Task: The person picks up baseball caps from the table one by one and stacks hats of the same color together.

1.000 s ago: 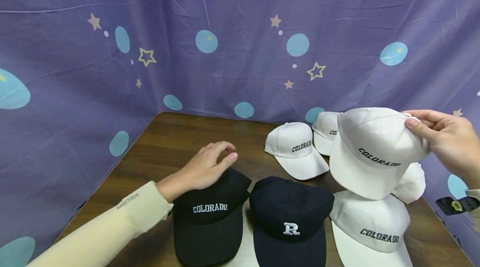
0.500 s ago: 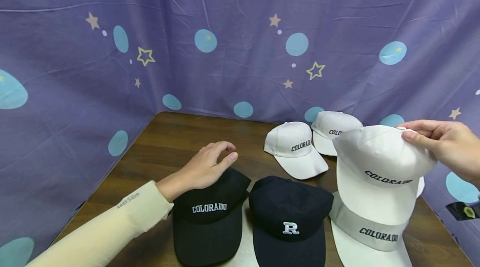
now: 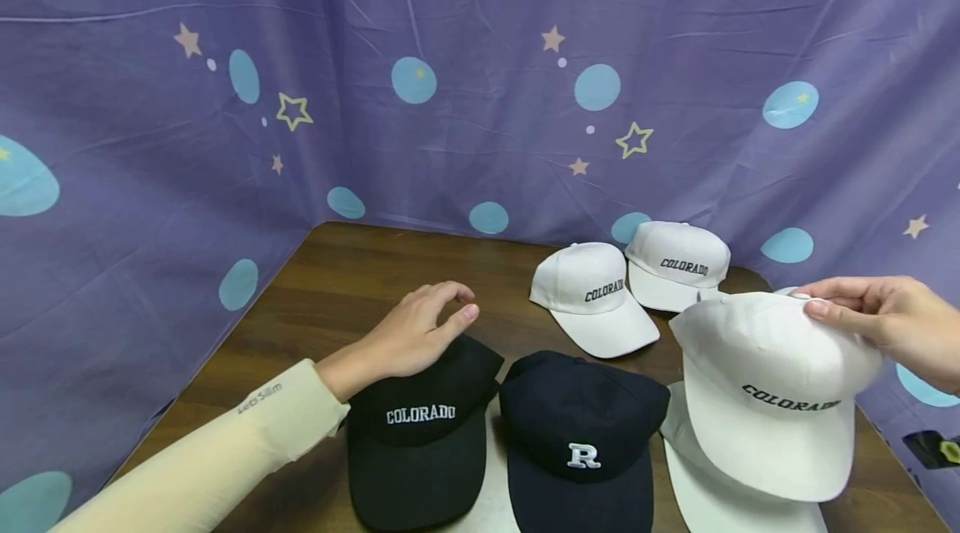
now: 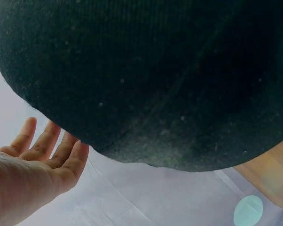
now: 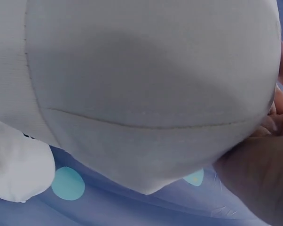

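Note:
My right hand (image 3: pixel 892 323) pinches the crown of a white baseball cap (image 3: pixel 772 354) lettered COLORADO. This cap overlaps another white cap (image 3: pixel 712 491) below it, of which mainly the brim shows; whether they touch I cannot tell. In the right wrist view, the held cap's seamed crown (image 5: pixel 146 84) fills most of the picture. My left hand (image 3: pixel 408 335) hovers at the top of a black COLORADO cap (image 3: pixel 420 466) with relaxed fingers, gripping nothing. That cap (image 4: pixel 141 84) largely fills the left wrist view, beside my hand (image 4: pixel 47 165). A navy cap (image 3: pixel 577 400) with an R lies between the black and white caps.
Two more white COLORADO caps, a nearer one (image 3: pixel 588 291) and a farther one (image 3: pixel 675 262), sit toward the back right of the wooden table (image 3: pixel 360 266). A purple curtain (image 3: pixel 480 150) with stars and blue ovals hangs behind the table and along its left side.
My right hand has lowered the white cap and shifted it slightly right, over the front white cap. The far white cap now shows fully. My left hand has stayed in place.

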Available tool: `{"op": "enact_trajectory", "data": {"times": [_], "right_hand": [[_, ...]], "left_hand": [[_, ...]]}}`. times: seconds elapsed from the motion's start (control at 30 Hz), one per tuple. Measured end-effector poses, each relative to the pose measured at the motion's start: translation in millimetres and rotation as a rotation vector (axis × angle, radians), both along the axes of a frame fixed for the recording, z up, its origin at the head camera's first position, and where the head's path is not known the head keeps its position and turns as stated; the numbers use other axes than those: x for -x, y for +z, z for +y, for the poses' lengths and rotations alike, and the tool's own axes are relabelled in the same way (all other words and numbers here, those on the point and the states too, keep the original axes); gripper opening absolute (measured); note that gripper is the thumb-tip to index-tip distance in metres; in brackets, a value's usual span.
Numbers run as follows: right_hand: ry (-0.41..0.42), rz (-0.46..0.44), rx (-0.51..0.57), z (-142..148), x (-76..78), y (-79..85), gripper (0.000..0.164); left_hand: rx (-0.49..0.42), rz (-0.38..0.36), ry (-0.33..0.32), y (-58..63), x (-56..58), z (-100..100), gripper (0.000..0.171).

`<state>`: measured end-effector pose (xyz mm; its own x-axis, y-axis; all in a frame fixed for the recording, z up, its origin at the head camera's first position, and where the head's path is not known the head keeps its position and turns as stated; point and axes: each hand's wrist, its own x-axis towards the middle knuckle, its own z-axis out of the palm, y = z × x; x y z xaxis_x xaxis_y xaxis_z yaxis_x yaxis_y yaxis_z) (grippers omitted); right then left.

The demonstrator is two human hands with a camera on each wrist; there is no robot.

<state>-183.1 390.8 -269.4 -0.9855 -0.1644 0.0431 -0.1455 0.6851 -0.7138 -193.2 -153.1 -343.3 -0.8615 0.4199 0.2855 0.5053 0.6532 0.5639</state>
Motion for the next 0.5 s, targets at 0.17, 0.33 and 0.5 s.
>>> {"op": "enact_trajectory", "data": {"times": [0.17, 0.33, 0.5], "right_hand": [[0.084, -0.052, 0.052, 5, -1.8, -9.3, 0.027], [0.187, -0.107, 0.114, 12, -2.9, -19.6, 0.035], [0.243, -0.149, 0.130, 15, -5.4, -25.6, 0.037]], "left_hand": [[-0.002, -0.010, 0.001, -0.1, 0.0, 0, 0.042], [-0.002, -0.018, 0.004, 0.0, -0.2, 0, 0.042], [-0.003, -0.021, 0.003, 0.8, -1.4, 0, 0.041]]}}
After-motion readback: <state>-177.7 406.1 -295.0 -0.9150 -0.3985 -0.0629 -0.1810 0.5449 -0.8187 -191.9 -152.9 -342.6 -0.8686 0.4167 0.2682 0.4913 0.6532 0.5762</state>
